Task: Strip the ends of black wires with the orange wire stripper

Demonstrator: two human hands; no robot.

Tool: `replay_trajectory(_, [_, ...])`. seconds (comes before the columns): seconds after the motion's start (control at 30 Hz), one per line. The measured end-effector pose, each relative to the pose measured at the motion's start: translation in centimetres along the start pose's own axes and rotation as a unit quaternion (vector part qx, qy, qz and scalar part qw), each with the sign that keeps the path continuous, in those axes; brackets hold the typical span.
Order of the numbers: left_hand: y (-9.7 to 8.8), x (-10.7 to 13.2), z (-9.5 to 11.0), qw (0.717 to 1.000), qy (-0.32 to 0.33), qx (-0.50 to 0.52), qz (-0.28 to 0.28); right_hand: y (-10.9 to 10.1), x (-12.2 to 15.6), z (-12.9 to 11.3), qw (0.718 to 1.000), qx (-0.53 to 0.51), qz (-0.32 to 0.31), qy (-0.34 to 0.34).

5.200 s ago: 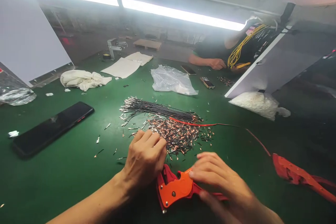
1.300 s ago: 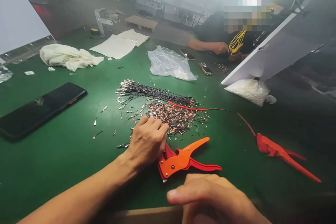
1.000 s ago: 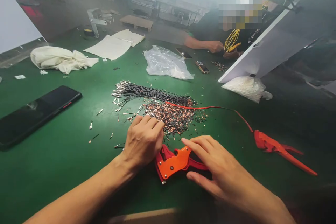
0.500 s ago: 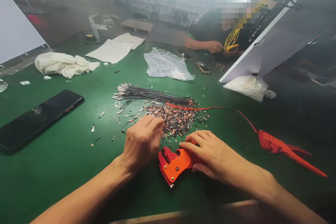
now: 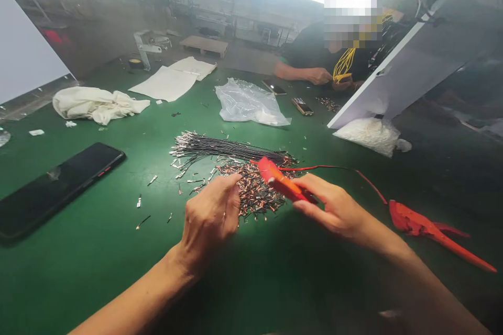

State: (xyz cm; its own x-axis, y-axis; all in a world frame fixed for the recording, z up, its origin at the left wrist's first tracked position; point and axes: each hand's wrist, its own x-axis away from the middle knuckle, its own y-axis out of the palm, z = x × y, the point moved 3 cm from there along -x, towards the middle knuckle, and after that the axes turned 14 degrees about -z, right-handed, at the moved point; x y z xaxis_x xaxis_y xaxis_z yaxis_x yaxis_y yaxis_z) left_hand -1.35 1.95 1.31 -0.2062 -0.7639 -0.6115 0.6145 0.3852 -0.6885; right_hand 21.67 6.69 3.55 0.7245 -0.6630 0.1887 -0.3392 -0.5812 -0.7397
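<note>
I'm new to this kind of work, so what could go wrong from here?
The left hand is close to the head of the red-and-orange tool, so a slip might pinch it. The right hand holds that tool near loose clippings and a bundle of black wires; a knock could mix them.

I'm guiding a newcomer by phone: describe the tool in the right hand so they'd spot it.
On the green table, find the pile of short wire pieces. The red and orange tool shows over its right side, in the right hand. That grip sets it apart: a similar red tool lies farther right.
</note>
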Motion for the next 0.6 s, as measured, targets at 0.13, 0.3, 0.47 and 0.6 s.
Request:
replay_trajectory(0.13, [0.2, 0.1, -0.1, 0.999, 0.026, -0.022, 0.0, 1.1, -1.6, -0.2, 0.894, -0.446, 0.022, -0.05])
replay_trajectory(0.3, [0.4, 0.2, 0.3, 0.997, 0.06, -0.052, 0.003, 4.3, -2.2, -0.8, 0.736, -0.671, -0.018, -0.09])
replay_trajectory(0.47, [0.3, 0.2, 0.3, 0.995, 0.066, -0.074, -0.009, 5.8, -1.4, -1.5, 0.671, -0.726, -0.08, -0.125])
replay_trajectory(0.6, [-0.2, 0.1, 0.1, 0.994, 0.062, -0.095, 0.007, 6.6, -1.1, -1.9, 0.632, -0.752, -0.132, -0.132])
